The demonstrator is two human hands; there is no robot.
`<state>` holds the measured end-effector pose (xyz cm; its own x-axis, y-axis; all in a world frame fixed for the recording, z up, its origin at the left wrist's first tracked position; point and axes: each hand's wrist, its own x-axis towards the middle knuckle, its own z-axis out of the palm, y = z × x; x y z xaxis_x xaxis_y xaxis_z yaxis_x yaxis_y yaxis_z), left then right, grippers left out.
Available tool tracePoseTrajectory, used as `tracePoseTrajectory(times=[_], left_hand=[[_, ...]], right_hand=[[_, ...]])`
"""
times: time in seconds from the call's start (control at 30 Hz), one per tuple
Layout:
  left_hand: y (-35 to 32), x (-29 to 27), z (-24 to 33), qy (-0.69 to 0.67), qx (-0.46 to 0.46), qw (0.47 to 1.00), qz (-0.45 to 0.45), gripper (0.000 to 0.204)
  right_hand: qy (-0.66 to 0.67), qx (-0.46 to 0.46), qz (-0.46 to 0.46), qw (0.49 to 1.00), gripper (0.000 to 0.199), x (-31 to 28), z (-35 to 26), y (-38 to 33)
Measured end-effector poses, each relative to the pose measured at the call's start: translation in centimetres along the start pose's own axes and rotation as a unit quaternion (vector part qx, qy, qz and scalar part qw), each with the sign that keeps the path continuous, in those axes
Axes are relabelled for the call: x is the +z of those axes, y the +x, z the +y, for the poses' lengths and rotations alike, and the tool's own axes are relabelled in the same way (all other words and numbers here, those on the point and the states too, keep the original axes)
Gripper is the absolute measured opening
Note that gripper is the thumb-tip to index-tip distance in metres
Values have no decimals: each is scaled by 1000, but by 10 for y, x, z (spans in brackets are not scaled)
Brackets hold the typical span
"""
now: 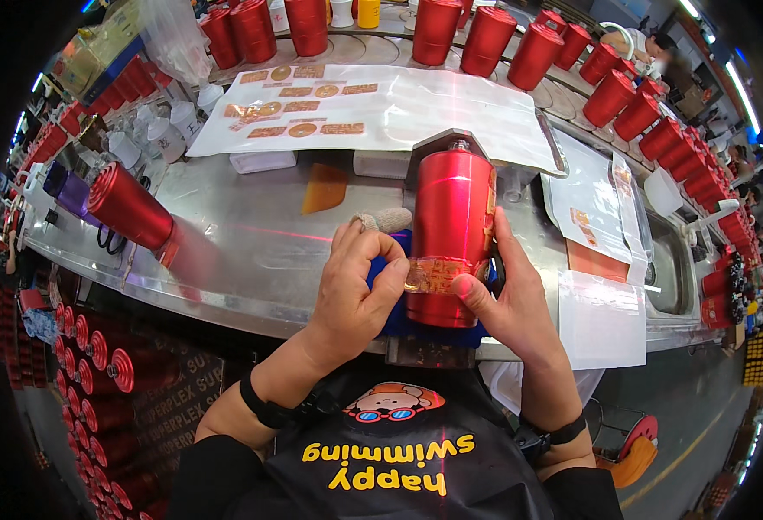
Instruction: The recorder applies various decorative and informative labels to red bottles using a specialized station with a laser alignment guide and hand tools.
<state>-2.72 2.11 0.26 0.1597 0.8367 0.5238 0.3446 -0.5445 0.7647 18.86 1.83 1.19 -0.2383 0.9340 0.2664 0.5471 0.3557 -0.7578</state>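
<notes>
A shiny red metal canister [453,208] lies in front of me on a blue cloth [386,319], its far end against a dark metal fixture [457,139]. Around its near part sits a gold-patterned decal strip [438,276]. My left hand [347,290] is closed, with thumb and finger pinched at the strip's left end; one finger wears a beige cover. My right hand [516,303] wraps the canister's right side, its thumb pressing on the right part of the strip. More gold decal shows along the canister's right edge.
A white sheet with gold decals [399,113] covers the far table. Another red canister [132,206] stands at left, near an orange scraper-like piece [325,188]. Clear decal sheets [596,204] and a sink [672,269] are at right. Several red canisters [438,33] line a conveyor behind.
</notes>
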Motion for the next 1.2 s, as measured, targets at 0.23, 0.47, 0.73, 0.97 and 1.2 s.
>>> tracePoseTrajectory(times=[0.23, 0.47, 0.73, 0.97, 1.2], left_hand=[[-4, 1, -2, -45, -66, 997, -9, 10], [-4, 2, 0, -39, -63, 997, -4, 10], [-3, 3, 0, -20, -31, 999, 8, 8], [-5, 4, 0, -36, -42, 998, 10, 9], [-8, 7, -12, -74, -134, 988, -34, 21]], right_hand=[[23, 35, 24, 999, 89, 5, -10, 3], [-20, 13, 17, 1000, 91, 6, -7, 0], [-22, 22, 30, 999, 90, 10, -8, 3], [-7, 32, 32, 999, 84, 10, -10, 3], [40, 32, 17, 999, 86, 7, -4, -1]])
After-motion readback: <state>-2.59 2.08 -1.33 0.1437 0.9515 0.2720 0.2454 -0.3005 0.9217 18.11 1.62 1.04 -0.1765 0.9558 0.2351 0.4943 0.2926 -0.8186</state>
